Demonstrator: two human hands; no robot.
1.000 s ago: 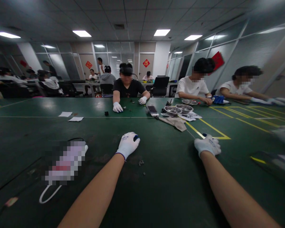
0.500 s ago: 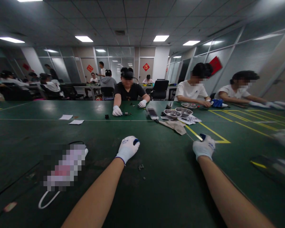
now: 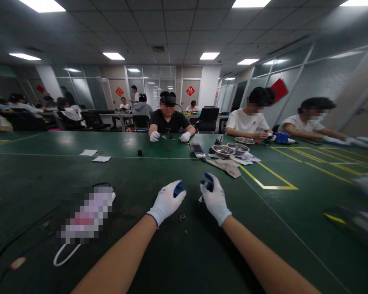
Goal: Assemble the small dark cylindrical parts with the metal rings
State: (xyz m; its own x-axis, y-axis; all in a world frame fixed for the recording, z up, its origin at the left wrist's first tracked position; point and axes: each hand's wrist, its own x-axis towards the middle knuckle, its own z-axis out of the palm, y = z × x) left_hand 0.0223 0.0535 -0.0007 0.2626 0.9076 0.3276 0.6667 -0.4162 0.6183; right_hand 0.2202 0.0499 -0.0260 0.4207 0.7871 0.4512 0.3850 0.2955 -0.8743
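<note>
While both gloved hands are hovering close together over green counter (image 3: 49, 171), much is staying unclear. Right hand (image 3: 215, 199) is pinching small metal piece (image 3: 200, 198), too blurred to identify. Left hand (image 3: 167, 201) is curling loosely, grip not closed on anything visible. Tiny dark parts (image 3: 182, 217) are lying just beside left wrist, shape indistinct. Pixelated patch is hiding object at left. Since a second ago, right hand is sitting much nearer left hand.

White gloves, seemingly blue-tipped, bare forearms.
</note>
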